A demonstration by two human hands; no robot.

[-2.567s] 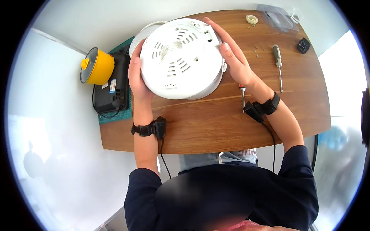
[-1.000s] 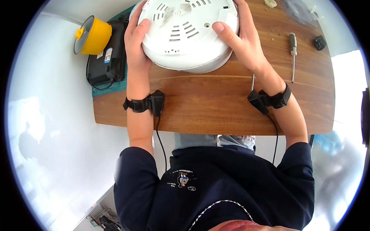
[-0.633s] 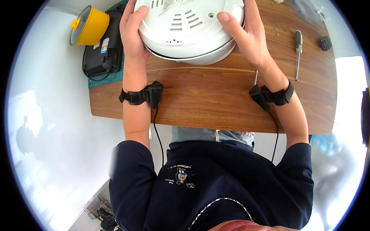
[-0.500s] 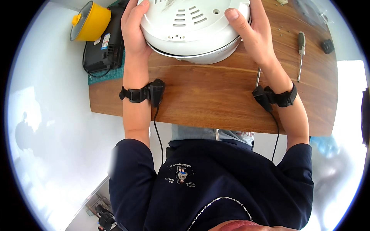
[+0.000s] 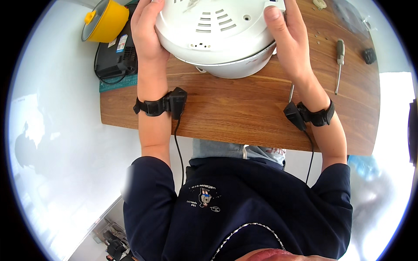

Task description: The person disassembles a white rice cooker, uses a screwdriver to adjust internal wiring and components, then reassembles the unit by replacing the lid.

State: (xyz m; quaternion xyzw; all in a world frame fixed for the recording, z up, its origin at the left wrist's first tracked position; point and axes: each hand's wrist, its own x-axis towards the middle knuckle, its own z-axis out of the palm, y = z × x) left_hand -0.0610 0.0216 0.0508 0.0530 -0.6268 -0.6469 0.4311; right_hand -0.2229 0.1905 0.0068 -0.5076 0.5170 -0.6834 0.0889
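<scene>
Wooden table [image 5: 244, 113]: green mat [image 5: 117, 82] upper left, screwdriver [image 5: 339, 61] upper right, small black block [image 5: 369, 55] beside it.

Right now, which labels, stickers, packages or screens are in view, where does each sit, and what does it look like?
Sticker: on the black box device at the table's far left, beside the yellow pot; small upright rectangle, white with red and blue patches.
Shirt print: on the chest of the dark navy shirt; small pale motif with curved lettering.
No screens or packages show; the white round appliance held by the left hand and right hand shows no label.
</scene>
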